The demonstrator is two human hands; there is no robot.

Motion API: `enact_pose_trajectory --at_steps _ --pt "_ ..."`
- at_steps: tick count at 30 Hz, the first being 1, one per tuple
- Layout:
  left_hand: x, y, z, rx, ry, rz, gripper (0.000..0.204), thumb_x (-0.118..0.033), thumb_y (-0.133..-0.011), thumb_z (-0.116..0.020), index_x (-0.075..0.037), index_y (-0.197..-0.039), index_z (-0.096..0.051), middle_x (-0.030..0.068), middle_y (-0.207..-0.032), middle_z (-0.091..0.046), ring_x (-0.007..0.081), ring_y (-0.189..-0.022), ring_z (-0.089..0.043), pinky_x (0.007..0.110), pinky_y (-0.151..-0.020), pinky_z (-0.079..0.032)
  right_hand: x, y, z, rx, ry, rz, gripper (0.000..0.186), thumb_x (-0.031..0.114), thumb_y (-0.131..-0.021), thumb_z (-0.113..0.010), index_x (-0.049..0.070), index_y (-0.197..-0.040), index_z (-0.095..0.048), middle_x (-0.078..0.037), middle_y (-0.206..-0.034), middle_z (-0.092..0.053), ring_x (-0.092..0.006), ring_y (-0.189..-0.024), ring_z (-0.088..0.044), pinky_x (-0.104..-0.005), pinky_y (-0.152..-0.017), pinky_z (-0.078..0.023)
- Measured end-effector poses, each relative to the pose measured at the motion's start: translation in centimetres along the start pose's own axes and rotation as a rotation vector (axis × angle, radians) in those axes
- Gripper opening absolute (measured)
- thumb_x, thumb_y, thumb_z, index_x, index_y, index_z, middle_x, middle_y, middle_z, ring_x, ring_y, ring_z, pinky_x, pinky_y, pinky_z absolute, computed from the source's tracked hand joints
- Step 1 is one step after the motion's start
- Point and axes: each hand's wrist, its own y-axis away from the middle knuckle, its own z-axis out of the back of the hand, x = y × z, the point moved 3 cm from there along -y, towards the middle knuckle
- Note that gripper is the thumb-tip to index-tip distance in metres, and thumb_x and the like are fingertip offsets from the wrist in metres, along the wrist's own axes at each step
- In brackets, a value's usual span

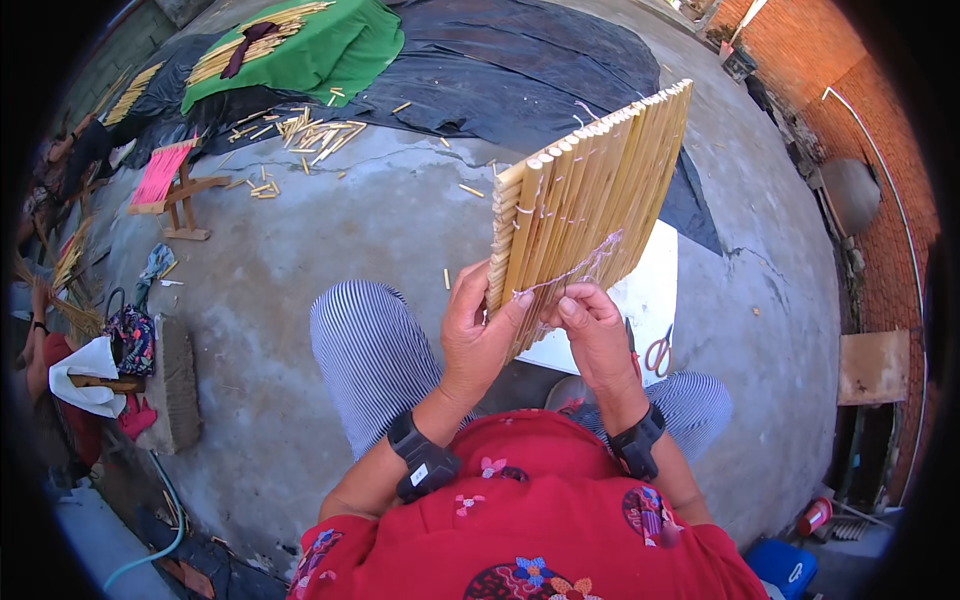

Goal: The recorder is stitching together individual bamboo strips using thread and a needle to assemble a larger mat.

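A mat of cane sticks [610, 180] stands tilted up before me, its sticks bound side by side with thin string. My left hand [473, 325] is wrapped round its near left edge, thumb on the face of the mat. A light purple string [575, 268] runs from by that thumb across the sticks, its loose strands bunched farther right. Close to the mat's lower part, my right hand [597, 325] is closed in a pinch. What lies between those fingertips is too small to make out.
A white sheet [650, 280] lies beyond my knees, with scissors [658, 352] on it. Cut cane pieces [315, 135] litter the concrete. At the back left, a green cloth [350, 45] bears more canes. A small wooden stool [180, 195] with pink cords stands left; people sit at the far left.
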Motion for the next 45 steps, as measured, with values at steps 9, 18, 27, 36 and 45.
enact_pose_trajectory --at_steps 9,18,27,36,45 --pt "-1.3 -2.7 1.6 0.001 0.063 0.199 0.041 -0.004 -0.087 -0.071 0.002 -0.123 -0.053 0.0089 -0.103 -0.068 0.0121 -0.091 -0.065 0.026 -0.082 -0.053 9.2 -0.3 -4.4 0.052 0.735 0.032 0.014 0.013 -0.09 -0.07 0.002 -0.088 -0.062 0.003 -0.06 -0.057 -0.0033 -0.052 -0.048 -0.0202 -0.048 -0.038" --pt "-0.8 -4.0 2.7 -0.032 0.183 0.237 0.04 -0.009 -0.089 -0.07 0.003 -0.123 -0.054 0.0091 -0.105 -0.068 0.0121 -0.094 -0.064 0.026 -0.082 -0.052 9.0 -2.7 -8.5 0.135 1.054 0.175 0.017 0.016 -0.089 -0.069 0.004 -0.102 -0.07 -0.006 -0.068 -0.065 -0.0094 -0.057 -0.056 -0.0253 -0.053 -0.044" --pt "-0.2 -4.5 3.1 -0.056 0.202 0.244 0.043 -0.008 -0.09 -0.069 0.003 -0.126 -0.048 0.0113 -0.109 -0.066 0.013 -0.098 -0.064 0.026 -0.084 -0.051 9.5 -4.0 -9.7 0.212 1.335 0.509 0.019 0.011 -0.086 -0.069 0.008 -0.104 -0.074 -0.01 -0.086 -0.073 -0.0231 -0.072 -0.065 -0.0325 -0.07 -0.049" --pt "0.1 -4.5 3.2 -0.041 0.248 0.254 0.04 -0.008 -0.092 -0.067 0.003 -0.125 -0.048 0.0113 -0.11 -0.066 0.0131 -0.099 -0.063 0.026 -0.085 -0.051 9.4 -4.0 -10.0 0.174 1.396 0.558 0.017 0.011 -0.084 -0.07 0.009 -0.1 -0.075 -0.009 -0.084 -0.073 -0.0234 -0.072 -0.067 -0.0332 -0.071 -0.048" --pt "0.0 -4.6 3.3 -0.037 0.216 0.247 0.04 -0.008 -0.092 -0.066 0.004 -0.126 -0.048 0.012 -0.11 -0.066 0.0139 -0.099 -0.064 0.027 -0.086 -0.051 9.1 -3.9 -9.9 0.167 1.389 0.547 0.017 0.01 -0.083 -0.07 0.008 -0.099 -0.075 -0.01 -0.082 -0.072 -0.0233 -0.069 -0.067 -0.0332 -0.071 -0.048"
